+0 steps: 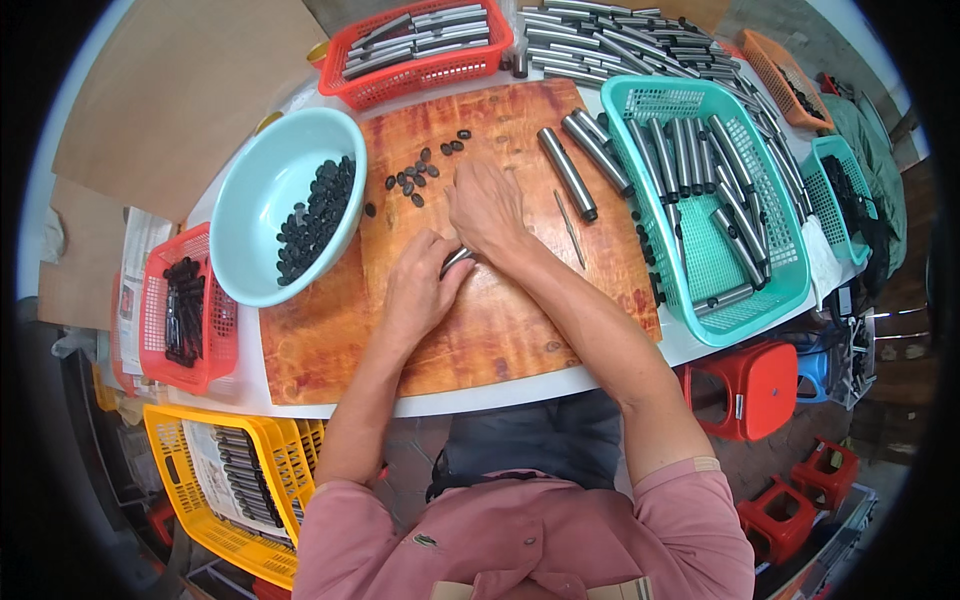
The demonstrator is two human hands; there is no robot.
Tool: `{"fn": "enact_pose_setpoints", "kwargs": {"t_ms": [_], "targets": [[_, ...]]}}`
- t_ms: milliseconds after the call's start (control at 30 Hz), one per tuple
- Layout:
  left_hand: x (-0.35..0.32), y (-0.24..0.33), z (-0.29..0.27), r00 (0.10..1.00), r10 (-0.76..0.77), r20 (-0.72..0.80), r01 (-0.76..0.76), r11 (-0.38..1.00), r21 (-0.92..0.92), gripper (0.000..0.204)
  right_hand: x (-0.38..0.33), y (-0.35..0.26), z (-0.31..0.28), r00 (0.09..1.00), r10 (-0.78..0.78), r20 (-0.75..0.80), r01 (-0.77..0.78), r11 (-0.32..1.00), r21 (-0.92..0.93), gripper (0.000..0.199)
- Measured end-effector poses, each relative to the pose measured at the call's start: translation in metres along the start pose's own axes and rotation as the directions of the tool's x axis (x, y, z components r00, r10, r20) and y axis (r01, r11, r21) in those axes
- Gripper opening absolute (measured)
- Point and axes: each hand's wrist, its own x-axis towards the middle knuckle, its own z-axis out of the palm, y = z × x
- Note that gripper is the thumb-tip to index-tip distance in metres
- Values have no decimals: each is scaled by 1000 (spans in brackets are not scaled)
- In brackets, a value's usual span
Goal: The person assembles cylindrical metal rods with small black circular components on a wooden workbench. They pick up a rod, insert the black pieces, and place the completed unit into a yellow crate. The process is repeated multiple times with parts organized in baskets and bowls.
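My left hand point(420, 275) is closed round a short shiny metal tube point(457, 262), held low over the wooden board point(480, 350); most of the tube is hidden by the fingers. Just beyond it, my right hand point(487, 205) is bent downward at the board, its fingers curled and their tips hidden, so what they pinch cannot be made out. Several small black oval caps point(410, 180) lie loose to the left of the right hand. To its right rest a thin pointed metal rod point(570, 230) and a longer metal tube point(567, 175) with a black end.
A pale blue basin point(235, 190) of black caps stands at left, near a red basket point(222, 335) of black parts. At right is a green basket point(790, 310) of tubes. Another red basket point(410, 82) and piled tubes point(620, 45) lie at the back; a yellow crate point(190, 520) sits below.
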Motion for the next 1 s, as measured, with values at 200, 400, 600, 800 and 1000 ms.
{"fn": "enact_pose_setpoints", "kwargs": {"t_ms": [200, 400, 600, 800, 1000], "targets": [[6, -7, 3, 996, 86, 9, -87, 996, 18, 18, 3, -3, -4, 999, -5, -41, 3, 999, -38, 16], [4, -2, -2, 999, 23, 23, -23, 999, 33, 25, 0, -7, -9, 993, 119, 10, -119, 993, 18, 18], [3, -12, 1, 997, 68, 24, -69, 997, 34, 23, 0, -5, -8, 988, 154, 33, -154, 988, 2, 20], [5, -9, 6, 983, 180, 44, -183, 977, 107, 20, -3, 2, -5, 992, 127, -26, -127, 992, -13, 16], [5, -9, 2, 992, 117, 51, -121, 988, 94, 24, 1, -1, 4, 972, 194, -133, -200, 979, -28, 19]]}}
